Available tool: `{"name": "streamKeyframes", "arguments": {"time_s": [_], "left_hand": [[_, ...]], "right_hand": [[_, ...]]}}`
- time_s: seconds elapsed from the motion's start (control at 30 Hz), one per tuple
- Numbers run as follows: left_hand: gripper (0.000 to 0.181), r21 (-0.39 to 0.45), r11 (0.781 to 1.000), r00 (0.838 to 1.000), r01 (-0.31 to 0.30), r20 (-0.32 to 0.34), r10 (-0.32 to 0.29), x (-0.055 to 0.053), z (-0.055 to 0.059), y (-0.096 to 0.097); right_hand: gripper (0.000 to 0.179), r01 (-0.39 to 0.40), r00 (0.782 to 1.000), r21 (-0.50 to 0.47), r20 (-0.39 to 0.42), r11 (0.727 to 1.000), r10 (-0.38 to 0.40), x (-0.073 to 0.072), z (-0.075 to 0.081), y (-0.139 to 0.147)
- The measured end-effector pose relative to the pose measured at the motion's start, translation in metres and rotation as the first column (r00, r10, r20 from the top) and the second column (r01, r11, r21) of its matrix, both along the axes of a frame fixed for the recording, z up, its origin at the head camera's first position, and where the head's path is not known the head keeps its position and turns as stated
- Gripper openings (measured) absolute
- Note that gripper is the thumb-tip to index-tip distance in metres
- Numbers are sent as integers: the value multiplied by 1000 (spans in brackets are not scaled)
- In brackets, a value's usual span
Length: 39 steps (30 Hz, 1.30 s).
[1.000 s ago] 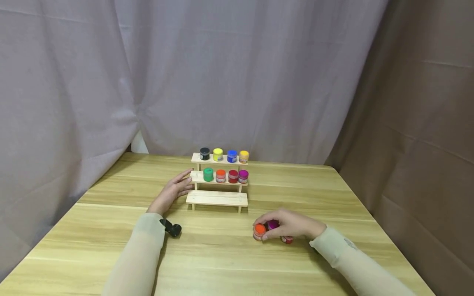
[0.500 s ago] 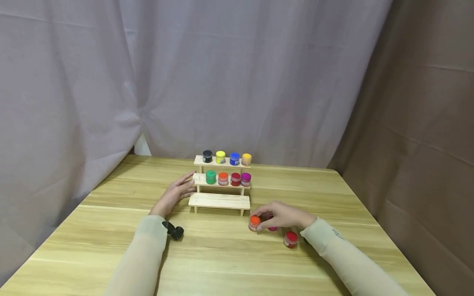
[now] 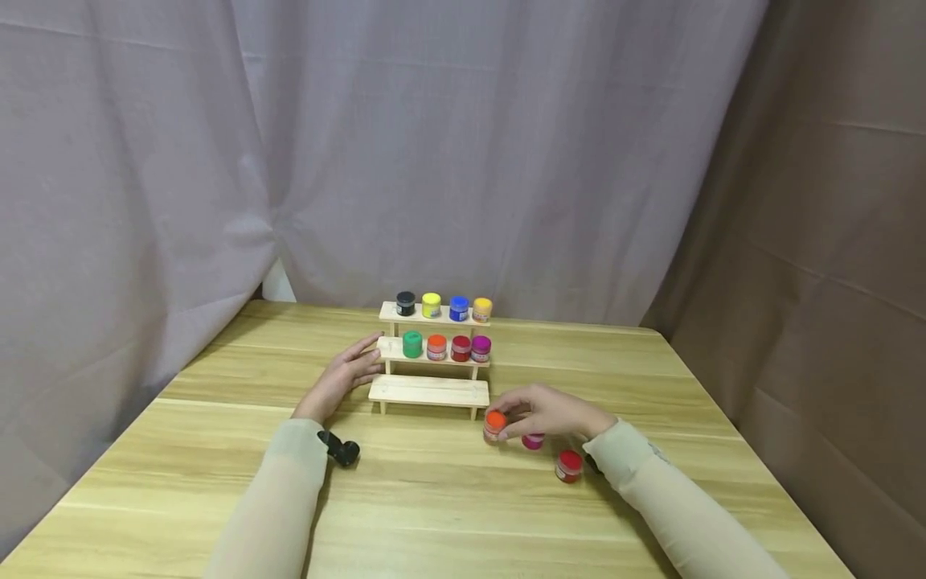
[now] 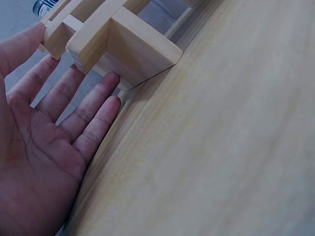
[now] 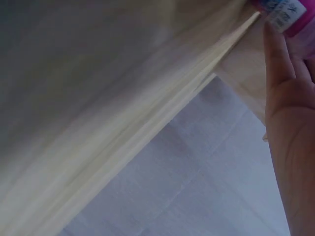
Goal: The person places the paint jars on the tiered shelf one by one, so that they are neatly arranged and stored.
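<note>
My right hand (image 3: 547,409) pinches a small orange-lidded paint jar (image 3: 495,426) between thumb and fingers, close to the front right corner of a three-step wooden rack (image 3: 428,392). Partly under that hand is a magenta jar (image 3: 533,441); a red jar (image 3: 568,466) stands nearer the right sleeve. In the right wrist view a magenta jar (image 5: 298,22) shows beyond the fingers, while the orange one is hidden. My left hand (image 3: 340,383) lies at the rack's left side with fingers extended; its fingertips (image 4: 112,78) meet the wooden end in the left wrist view.
On the top step stand black (image 3: 406,303), yellow (image 3: 431,305), blue (image 3: 459,308) and amber (image 3: 481,310) jars. The middle step bears green (image 3: 412,344), orange (image 3: 436,347), red (image 3: 460,348) and magenta (image 3: 481,349) ones. Grey curtains (image 3: 463,161) hang behind the table (image 3: 405,507).
My right hand has carried the orange jar left and away from me, toward the rack, uncovering the red jar. The left hand stays beside the rack. The head view has shifted slightly.
</note>
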<state>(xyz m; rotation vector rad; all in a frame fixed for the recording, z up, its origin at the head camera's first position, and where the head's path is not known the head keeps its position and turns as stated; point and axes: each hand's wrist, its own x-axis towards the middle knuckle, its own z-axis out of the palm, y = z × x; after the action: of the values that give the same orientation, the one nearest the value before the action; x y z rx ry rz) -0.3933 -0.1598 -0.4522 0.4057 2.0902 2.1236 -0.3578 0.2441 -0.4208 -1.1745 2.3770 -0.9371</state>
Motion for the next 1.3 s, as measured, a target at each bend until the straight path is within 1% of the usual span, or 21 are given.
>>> {"name": "streamKeyframes", "arguments": {"time_s": [0.17, 0.27, 0.37, 0.47, 0.53, 0.7, 0.83, 0.93, 1.0, 1.17, 1.3], "left_hand": [[63, 0, 1000, 1000, -8, -4, 8, -1, 1, 0], [63, -3, 1000, 1000, 1, -3, -1, -1, 1, 0], [62, 6, 1000, 1000, -8, 2, 8, -1, 0, 0], [62, 3, 1000, 1000, -16, 3, 16, -1, 0, -1], [62, 4, 1000, 1000, -20, 8, 20, -1, 0, -2], [61, 9, 1000, 1000, -17, 13, 17, -1, 0, -2], [60, 21, 1000, 1000, -11, 13, 11, -2, 0, 0], [60, 25, 1000, 1000, -18, 16, 18, -2, 0, 0], [61, 18, 1000, 1000, -12, 8, 12, -1, 0, 1], [60, 6, 1000, 1000, -11, 15, 11, -2, -1, 1], [61, 10, 1000, 1000, -12, 15, 12, -3, -1, 1]], "right_hand": [[37, -17, 1000, -2, -7, 1000, 17, -3, 8, -3], [37, -8, 1000, 1, -11, 1000, 8, -4, 14, -4], [37, -16, 999, -37, -30, 999, 15, -6, 19, -6], [35, -51, 997, -89, -57, 995, 46, -9, 22, -11], [34, -75, 995, -104, -79, 992, 67, -10, 25, -16], [32, -96, 991, -100, -104, 990, 86, -15, 28, -29], [30, -101, 991, -96, -101, 990, 91, -17, 33, -42], [30, -115, 989, -78, -105, 990, 107, -18, 37, -54], [30, -132, 987, -68, -103, 989, 125, -19, 39, -62], [31, -153, 986, -41, -67, 987, 150, -22, 39, -79], [30, -164, 984, -26, -72, 986, 162, -24, 39, -92]]}}
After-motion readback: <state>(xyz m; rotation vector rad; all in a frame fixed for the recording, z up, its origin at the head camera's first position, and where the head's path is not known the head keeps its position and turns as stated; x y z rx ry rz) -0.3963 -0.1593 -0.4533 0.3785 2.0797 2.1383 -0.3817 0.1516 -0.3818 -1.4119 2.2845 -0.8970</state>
